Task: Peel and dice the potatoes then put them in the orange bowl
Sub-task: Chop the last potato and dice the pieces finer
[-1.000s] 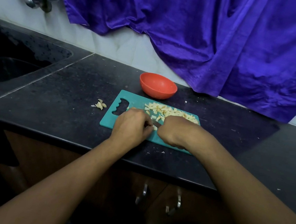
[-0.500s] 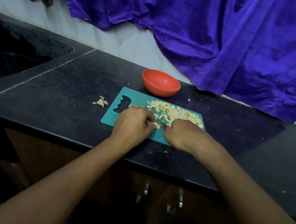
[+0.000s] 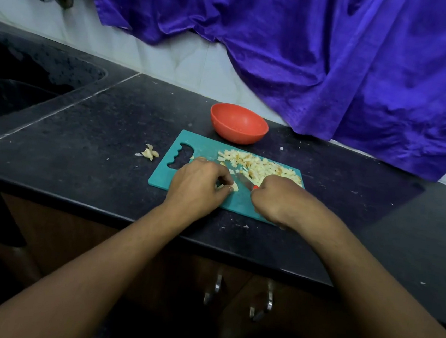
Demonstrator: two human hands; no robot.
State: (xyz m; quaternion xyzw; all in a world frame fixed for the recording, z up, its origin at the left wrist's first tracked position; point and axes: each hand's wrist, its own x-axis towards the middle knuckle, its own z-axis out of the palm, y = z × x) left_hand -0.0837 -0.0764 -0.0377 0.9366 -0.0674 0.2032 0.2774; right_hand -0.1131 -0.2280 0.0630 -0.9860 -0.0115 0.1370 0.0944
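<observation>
We look down on dicing at one teal board [image 3: 207, 147].

A purple cloth [image 3: 322, 58] hangs behind the one black counter [image 3: 96, 140], and we see a sink [image 3: 19, 92] to the left. The board lies on the counter, with one orange bowl [image 3: 238, 124] just beyond its far edge. The left hand [image 3: 198, 185] pinches one small piece [image 3: 233, 186] of potato near the board's front. The right hand [image 3: 276, 198] curls round one knife [image 3: 244, 180], its red handle mostly hidden and its blade just right of the piece. One pile of dice [image 3: 260, 167] lies beyond the blade, between the hands and the bowl. A few peels [image 3: 150, 153] lie left of the board.
</observation>
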